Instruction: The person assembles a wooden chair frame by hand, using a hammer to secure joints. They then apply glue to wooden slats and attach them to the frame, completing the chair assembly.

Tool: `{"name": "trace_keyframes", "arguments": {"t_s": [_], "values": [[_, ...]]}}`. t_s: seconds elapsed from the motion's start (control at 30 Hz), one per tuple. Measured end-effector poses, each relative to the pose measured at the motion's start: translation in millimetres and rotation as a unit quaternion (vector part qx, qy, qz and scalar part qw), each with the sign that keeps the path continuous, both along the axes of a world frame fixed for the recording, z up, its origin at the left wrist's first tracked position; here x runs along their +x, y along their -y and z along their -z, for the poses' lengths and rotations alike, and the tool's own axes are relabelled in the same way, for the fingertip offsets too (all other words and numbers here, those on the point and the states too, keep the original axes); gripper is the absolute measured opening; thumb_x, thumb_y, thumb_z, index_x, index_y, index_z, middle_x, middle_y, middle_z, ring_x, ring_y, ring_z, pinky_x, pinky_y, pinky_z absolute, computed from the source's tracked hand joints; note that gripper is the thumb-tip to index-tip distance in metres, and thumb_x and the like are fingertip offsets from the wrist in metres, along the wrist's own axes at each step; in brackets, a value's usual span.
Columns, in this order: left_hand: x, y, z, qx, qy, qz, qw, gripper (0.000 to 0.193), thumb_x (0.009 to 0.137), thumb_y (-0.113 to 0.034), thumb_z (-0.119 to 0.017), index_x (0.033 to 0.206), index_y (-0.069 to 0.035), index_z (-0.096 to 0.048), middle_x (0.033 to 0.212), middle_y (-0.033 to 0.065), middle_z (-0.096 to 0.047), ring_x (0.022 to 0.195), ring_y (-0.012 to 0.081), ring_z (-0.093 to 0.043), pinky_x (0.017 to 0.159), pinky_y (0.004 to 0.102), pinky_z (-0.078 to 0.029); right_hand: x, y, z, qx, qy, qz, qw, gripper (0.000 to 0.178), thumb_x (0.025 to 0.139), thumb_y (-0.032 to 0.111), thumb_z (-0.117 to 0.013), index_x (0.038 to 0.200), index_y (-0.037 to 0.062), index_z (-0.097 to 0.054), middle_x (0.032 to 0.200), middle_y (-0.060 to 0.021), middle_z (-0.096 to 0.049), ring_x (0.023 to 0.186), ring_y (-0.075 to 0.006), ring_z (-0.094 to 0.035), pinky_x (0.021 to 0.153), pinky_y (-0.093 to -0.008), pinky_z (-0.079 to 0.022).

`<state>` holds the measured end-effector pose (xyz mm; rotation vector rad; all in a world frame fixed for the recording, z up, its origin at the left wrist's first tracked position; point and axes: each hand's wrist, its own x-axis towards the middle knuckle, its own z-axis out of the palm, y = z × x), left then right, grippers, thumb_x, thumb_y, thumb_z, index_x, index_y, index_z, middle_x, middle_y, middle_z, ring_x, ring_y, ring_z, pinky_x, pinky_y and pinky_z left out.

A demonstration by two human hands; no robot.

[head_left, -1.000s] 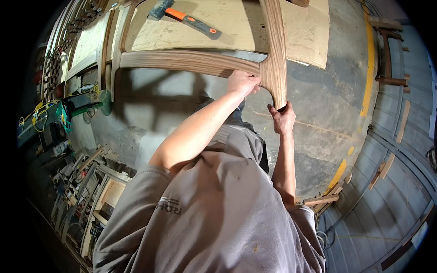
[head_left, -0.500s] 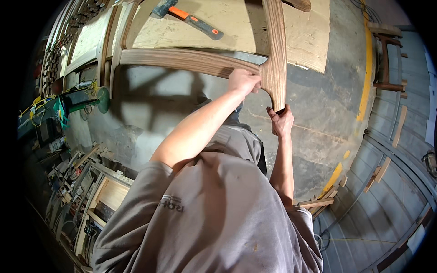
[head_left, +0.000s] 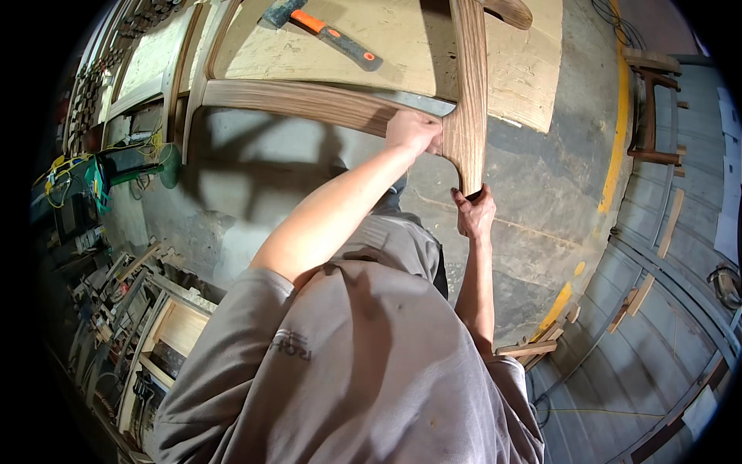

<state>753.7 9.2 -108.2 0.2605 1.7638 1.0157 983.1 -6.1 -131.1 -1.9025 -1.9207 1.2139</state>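
A brown wooden frame [head_left: 301,103] with bold grain lies in front of me; its long curved rail runs into an upright leg [head_left: 470,85]. My left hand [head_left: 415,133] is closed against the rail right beside that joint, its fingers curled under; whatever they pinch is hidden. Lower down, my right hand [head_left: 476,210] wraps round the near end of the leg, thumb on the left side. Beyond the rail rests a hammer [head_left: 328,35] with a dark head and an orange and black handle.
Tan cardboard [head_left: 533,85] lies under the frame. At left, a green tool [head_left: 166,166] sits among yellow cords. A light wooden drawer-like box [head_left: 182,329] and clutter stand lower left. Wood offcuts [head_left: 527,348] lean by the grey wall at right, near a yellow floor line [head_left: 616,131].
The view has shifted slightly. My right hand stays on the leg's end and my left hand stays by the joint, with little visible movement.
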Motion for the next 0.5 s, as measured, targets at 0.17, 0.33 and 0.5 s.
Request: {"name": "trace_keyframes", "arguments": {"t_s": [0.17,0.33,0.5], "values": [[38.5,60.6,37.3,-0.042,-0.040,0.144,0.988,0.017,0.081,-0.013,-0.075,0.070,-0.002,-0.068,0.064,0.0073,-0.069,0.048,0.0145,-0.064,0.041,0.0279,-0.045,-1.0,0.8,1.3,0.025,0.059,-0.018,0.998,0.053,0.073,0.038,-0.082,0.098,-0.0021,-0.059,0.083,-0.0219,-0.070,0.080,-0.0398,-0.069,0.075,-0.0454,-0.053],[48.8,65.9,17.7,-0.059,0.192,-0.021,0.979,0.041,0.080,-0.036,-0.083,0.099,-0.002,-0.069,0.087,0.0106,-0.071,0.063,0.0185,-0.067,0.053,0.0326,-0.050,-2.4,-0.5,-6.4,0.004,0.037,-0.009,0.999,0.054,0.074,0.037,-0.081,0.102,-0.0031,-0.059,0.086,-0.0235,-0.070,0.081,-0.0415,-0.069,0.077,-0.0457,-0.054],[46.2,25.0,20.1,-0.115,0.217,-0.176,0.953,0.070,0.072,-0.059,-0.085,0.113,-0.005,-0.068,0.106,0.0123,-0.069,0.079,0.0213,-0.070,0.070,0.0358,-0.051,-4.9,-3.5,-9.7,-0.030,0.049,-0.013,0.998,0.058,0.075,0.040,-0.083,0.106,-0.0034,-0.060,0.089,-0.0240,-0.071,0.086,-0.0389,-0.070,0.079,-0.0441,-0.054]]}}
